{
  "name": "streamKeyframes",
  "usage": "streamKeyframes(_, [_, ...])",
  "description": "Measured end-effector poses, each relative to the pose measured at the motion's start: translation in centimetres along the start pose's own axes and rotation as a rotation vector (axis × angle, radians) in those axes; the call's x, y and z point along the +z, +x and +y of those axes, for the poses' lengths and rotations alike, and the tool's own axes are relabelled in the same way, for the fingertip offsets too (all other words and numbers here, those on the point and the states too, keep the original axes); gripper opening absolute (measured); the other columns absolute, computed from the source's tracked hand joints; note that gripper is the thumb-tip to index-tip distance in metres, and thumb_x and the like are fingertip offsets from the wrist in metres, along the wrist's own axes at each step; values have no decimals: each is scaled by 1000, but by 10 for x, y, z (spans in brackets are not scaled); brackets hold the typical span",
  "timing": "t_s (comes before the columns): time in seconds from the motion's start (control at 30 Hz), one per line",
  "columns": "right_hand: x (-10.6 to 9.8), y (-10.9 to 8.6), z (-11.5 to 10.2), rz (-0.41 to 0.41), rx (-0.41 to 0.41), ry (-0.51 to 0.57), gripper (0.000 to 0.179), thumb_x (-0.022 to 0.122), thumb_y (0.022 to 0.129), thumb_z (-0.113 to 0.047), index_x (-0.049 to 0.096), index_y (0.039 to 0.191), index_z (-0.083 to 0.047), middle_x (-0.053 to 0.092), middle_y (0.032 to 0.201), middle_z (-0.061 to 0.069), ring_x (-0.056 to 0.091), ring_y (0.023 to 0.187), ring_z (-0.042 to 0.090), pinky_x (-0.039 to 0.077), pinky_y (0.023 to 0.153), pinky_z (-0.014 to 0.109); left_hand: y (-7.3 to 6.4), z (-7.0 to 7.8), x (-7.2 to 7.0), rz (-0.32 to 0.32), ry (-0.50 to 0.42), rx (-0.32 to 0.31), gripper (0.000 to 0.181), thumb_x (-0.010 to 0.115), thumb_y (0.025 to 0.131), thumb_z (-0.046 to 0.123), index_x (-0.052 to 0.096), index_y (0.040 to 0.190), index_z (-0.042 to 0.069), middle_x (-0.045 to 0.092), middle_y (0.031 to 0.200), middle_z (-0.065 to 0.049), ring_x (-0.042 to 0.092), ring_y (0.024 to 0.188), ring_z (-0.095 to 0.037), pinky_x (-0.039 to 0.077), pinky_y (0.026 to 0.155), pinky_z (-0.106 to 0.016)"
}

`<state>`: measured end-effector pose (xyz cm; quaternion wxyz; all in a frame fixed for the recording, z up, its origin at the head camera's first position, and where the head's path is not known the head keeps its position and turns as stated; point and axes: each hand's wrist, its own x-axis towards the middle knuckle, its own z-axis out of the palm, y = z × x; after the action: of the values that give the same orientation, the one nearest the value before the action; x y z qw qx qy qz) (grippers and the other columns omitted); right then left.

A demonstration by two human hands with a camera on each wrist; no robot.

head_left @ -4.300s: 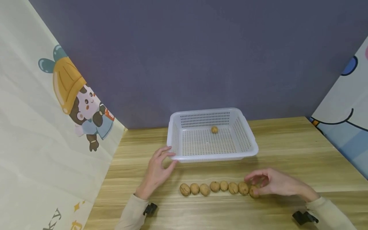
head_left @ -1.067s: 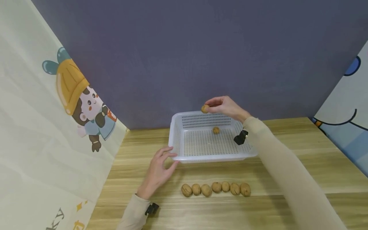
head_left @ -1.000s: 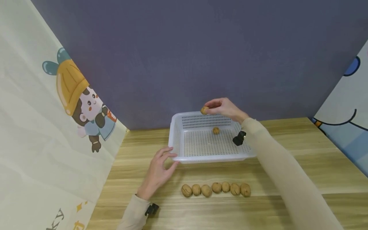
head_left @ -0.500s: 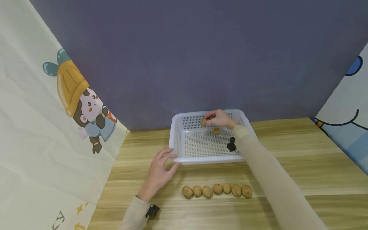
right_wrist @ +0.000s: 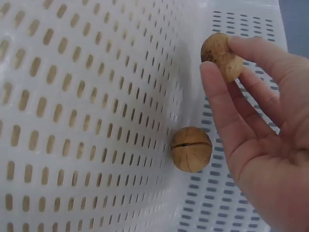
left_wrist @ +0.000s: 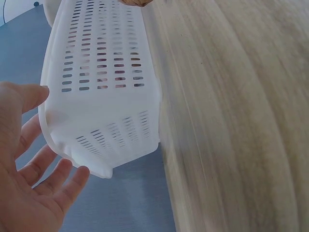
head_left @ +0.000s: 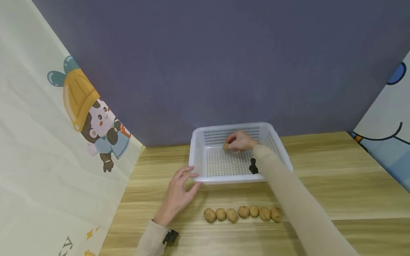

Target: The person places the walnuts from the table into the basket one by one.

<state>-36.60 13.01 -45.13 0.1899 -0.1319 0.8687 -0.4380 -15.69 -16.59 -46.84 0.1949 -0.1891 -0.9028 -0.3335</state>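
Basket (head_left: 237,179) sits on the bench (head_left: 192,242), its near left corner touched by the left hand (head_left: 177,193), thumb and fingers spread apart at the rim, probably to keep it from sliding. Inside the basket, the right hand (head_left: 241,140) has its grip clamped on a walnut (right_wrist: 223,57), thumb against fingers, which seems to suit a small round shell. Another walnut (right_wrist: 192,151) rests on the basket's floor nearby. Seven more walnuts (head_left: 243,212) lie in a row on the basket's near side, perhaps for easy reach.

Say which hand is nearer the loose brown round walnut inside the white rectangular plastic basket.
Right: the right hand is beside the loose walnut, pinching another walnut; the left hand is farther, at the near left corner of the basket.
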Motion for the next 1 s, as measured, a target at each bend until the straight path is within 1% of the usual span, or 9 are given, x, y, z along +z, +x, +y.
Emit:
streamKeyframes(0.17, [5,-1,0,-19,29,-11,36,85,89,-18,72,120,-2,75,118,14,72,90,20,68,79,36,-1,0,-1,26,21,34,29,89,87,18,77,113,11,68,143,-11,61,138,-36,50,117,-59])
streamKeyframes(0.33, [6,-2,-1,-21,40,-41,34,85,89,-17,72,117,-3,74,115,12,71,94,21,69,78,37,-1,0,-1,32,26,44,30,89,87,18,77,113,11,68,142,-12,61,137,-36,50,117,-58])
streamKeyframes(0.43, [5,-4,-3,-21,42,-52,40,85,89,-17,70,122,-2,72,121,14,71,98,24,68,78,38,-1,0,-1,28,26,38,29,89,87,18,77,113,11,68,143,-12,61,137,-35,50,118,-57])
streamKeyframes(0.57, [0,-8,-9,-26,34,-68,55,85,88,-19,64,135,-1,67,134,17,68,104,25,67,84,41,0,0,1,32,20,38,29,89,87,17,77,112,11,68,142,-12,61,137,-37,50,118,-58])
streamKeyframes(0.63, [-5,-11,-14,-29,20,-85,60,85,88,-21,61,139,-1,65,139,18,67,106,27,65,89,45,0,0,2,32,15,38,29,89,87,17,77,112,11,68,142,-12,61,137,-37,50,118,-58])
streamKeyframes(0.8, [-22,-23,-27,-42,-45,-66,58,77,96,-25,58,145,-1,63,145,19,67,117,32,61,102,56,0,-1,3,23,10,37,29,89,87,17,77,113,12,67,143,-11,61,138,-37,49,119,-58])
streamKeyframes(0.87, [-31,-30,-32,-48,-77,-34,57,75,99,-27,58,146,-1,61,147,20,66,123,33,59,106,58,0,-1,3,21,9,37,29,88,88,18,77,113,12,67,143,-11,60,139,-36,49,119,-58])
streamKeyframes(0.93, [-39,-39,-37,-51,-100,1,57,76,99,-29,58,146,-2,61,149,20,64,129,33,58,109,58,-1,-1,3,22,5,33,29,88,88,18,77,114,12,67,143,-11,60,139,-37,49,119,-58])
streamKeyframes(1.0, [-49,-50,-42,-57,-126,24,56,76,99,-30,59,146,-4,60,150,19,63,131,34,57,110,57,-1,-1,2,23,2,27,29,88,88,17,77,114,12,67,143,-11,60,139,-38,49,119,-58])
